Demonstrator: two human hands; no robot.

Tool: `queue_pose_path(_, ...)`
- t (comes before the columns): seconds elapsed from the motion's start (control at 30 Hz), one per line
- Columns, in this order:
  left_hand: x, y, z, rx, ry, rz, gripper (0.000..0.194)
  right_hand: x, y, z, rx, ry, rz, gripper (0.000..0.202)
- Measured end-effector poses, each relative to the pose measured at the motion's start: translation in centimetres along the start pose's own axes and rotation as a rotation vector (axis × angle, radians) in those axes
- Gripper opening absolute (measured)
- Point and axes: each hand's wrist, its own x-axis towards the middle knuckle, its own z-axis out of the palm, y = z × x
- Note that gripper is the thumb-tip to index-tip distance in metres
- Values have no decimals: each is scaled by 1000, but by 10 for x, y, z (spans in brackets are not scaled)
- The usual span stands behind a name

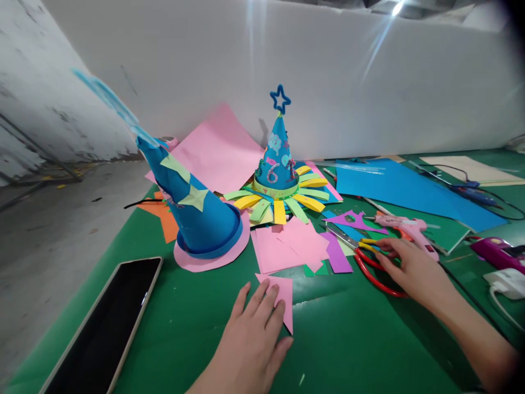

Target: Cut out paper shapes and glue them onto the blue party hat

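Observation:
My left hand (254,334) lies flat with its fingers spread, the fingertips resting on a pink paper piece (286,301) with a pointed corner. At the right, my right hand (416,271) pinches the yellow handle of a pair of scissors (369,245). Large red scissor handles (379,282) lie right beneath those fingers, and metal blades point to the upper left. Whether the yellow-handled pair is off the table I cannot tell. Beyond my left hand is a stack of pink paper (270,249), with a purple paper piece (338,254) beside it.
A blue cone hat (205,219) with a pink brim stands left; a decorated cone hat (278,156) with a star stands behind. A phone (110,323) lies at left. A pink glue gun (406,227), blue sheet (410,189) and white plug (506,282) are on the right.

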Motion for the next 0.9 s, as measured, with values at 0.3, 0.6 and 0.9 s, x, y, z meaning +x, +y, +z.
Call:
queue_pose_path(0.3,-1,-3,2,-13,-16,27,38,-7,6,1,82,-150,-32,41)
queue_pose_path(0.6,0,-4,-4,-45,-58,31,41,-18,5,3,-52,-17,-64,37)
queue_pose_path(0.9,2,1,-17,-136,-127,-15,39,66,-129,4,-18,48,-471,23)
